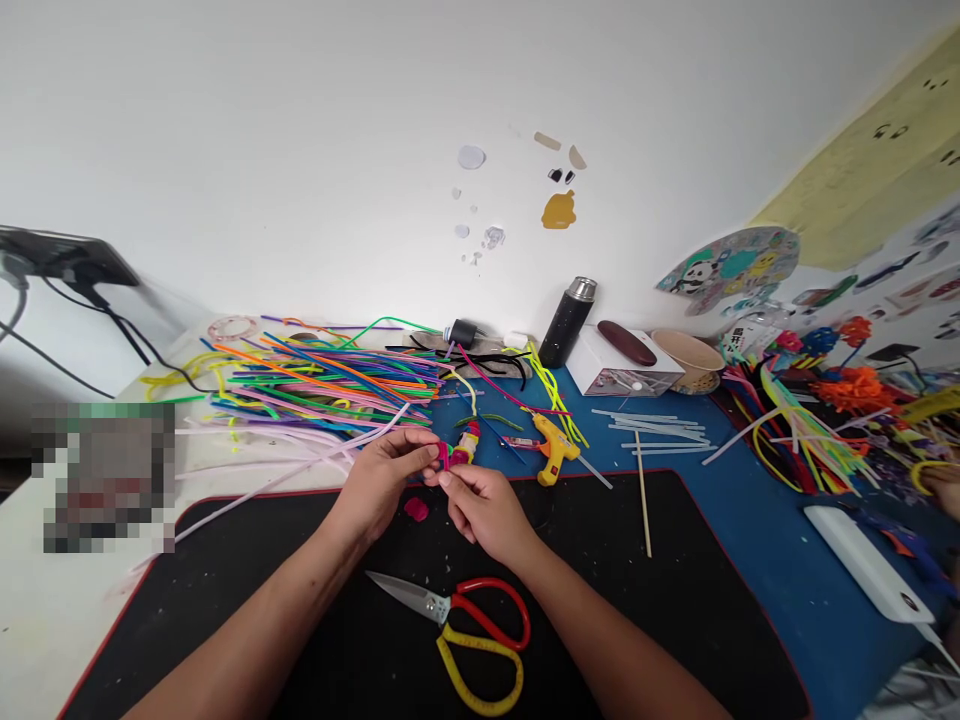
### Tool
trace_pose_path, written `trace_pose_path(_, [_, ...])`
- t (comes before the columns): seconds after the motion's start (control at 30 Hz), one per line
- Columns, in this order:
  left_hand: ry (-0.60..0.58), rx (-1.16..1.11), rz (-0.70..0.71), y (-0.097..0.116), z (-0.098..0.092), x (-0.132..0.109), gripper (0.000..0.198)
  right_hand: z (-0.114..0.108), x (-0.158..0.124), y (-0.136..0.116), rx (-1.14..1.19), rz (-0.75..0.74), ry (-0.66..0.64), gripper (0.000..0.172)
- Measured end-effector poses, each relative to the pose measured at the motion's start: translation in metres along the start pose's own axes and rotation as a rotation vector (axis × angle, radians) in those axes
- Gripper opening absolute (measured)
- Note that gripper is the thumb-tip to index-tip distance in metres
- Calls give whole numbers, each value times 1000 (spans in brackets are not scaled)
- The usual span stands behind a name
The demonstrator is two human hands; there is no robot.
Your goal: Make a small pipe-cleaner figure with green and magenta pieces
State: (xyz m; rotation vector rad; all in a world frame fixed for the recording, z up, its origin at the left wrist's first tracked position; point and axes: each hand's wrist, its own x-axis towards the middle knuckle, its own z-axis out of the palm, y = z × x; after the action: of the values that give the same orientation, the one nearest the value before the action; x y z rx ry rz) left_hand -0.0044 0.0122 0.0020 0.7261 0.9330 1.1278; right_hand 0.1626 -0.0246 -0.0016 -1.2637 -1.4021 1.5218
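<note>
Both hands meet above the black mat point(600, 560). Between the fingertips of my left hand point(394, 470) and my right hand point(484, 505) is a small magenta pipe cleaner piece point(444, 456), pinched from both sides. Its exact shape is partly hidden by the fingers. Just beyond them lies a small pink, yellow and white figure point(469, 440). A flat magenta piece point(417, 509) rests on the mat below my left hand. Nearer to me are scissors point(442, 608) with one red and one yellow handle, blades pointing left.
Many coloured pipe cleaners point(322, 385) are heaped at the back left. A yellow glue gun point(556, 450) lies right of the hands, near clear glue sticks point(664, 430) and a wooden stick point(643, 495). Behind stand a black thermos point(568, 325) and a white box point(626, 360).
</note>
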Motion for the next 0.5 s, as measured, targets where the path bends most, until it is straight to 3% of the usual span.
trace_pose_path(0.3, [-66, -132, -184, 1, -10, 4, 28, 0, 6, 3, -9, -22, -29, 53])
trace_pose_path(0.5, [-145, -86, -257, 12, -11, 1, 27, -11, 8, 6, -52, -5, -97, 52])
